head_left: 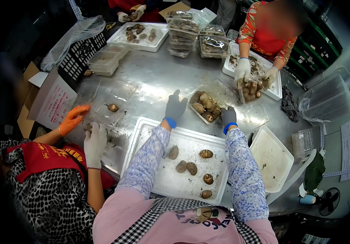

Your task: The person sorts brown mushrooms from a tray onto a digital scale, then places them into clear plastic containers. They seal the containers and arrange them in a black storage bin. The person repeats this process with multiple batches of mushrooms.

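My left hand (176, 105), in a grey glove with a blue cuff, is open above the steel table, fingers apart, left of a clear container of brown taro-like tubers (204, 103). My right hand (228, 116), gloved likewise, grips the right side of that container, whose lid lies raised or open behind it. Below both hands is a white tray (142, 136) holding several loose tubers (191, 168) and bits of dirt.
Stacked packs (182, 38), a white tray (266, 142) at right. Left, a co-worker (61, 171) with orange and white gloves handles a tuber; upper right, another (260, 44) holds several tubers over a tray. A third worker's hands (132, 14) show at the top.
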`<control>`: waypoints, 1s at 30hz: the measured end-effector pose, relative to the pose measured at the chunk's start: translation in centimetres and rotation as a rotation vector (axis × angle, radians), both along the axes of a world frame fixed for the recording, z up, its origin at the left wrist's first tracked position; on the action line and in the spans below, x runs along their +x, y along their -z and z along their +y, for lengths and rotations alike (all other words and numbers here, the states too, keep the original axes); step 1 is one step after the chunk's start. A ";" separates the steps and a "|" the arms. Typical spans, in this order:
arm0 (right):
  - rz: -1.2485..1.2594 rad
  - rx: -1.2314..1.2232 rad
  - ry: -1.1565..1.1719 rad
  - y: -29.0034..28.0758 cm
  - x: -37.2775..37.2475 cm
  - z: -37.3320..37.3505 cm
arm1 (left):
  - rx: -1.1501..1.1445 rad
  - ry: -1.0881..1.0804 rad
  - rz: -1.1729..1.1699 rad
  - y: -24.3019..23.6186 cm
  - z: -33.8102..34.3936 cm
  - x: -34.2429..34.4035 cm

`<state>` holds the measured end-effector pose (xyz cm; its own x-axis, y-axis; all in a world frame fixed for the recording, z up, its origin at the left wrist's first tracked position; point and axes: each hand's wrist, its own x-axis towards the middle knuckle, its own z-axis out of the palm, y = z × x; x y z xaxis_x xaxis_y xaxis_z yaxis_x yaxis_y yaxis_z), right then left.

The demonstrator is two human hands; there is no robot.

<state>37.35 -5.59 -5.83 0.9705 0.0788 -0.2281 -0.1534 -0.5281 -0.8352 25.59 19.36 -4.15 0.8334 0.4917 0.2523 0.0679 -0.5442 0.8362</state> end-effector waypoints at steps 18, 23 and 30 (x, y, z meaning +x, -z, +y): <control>-0.244 0.316 0.049 -15.3 -12.9 -5.9 | -0.657 0.123 -0.024 -13.9 -9.1 -13.2; -0.351 0.389 0.237 -17.3 -17.7 -16.6 | -0.811 0.362 0.084 -13.6 -18.0 -14.9; -0.327 0.510 0.494 -17.6 -22.2 -27.4 | -0.641 0.527 0.113 -11.9 -28.6 -13.9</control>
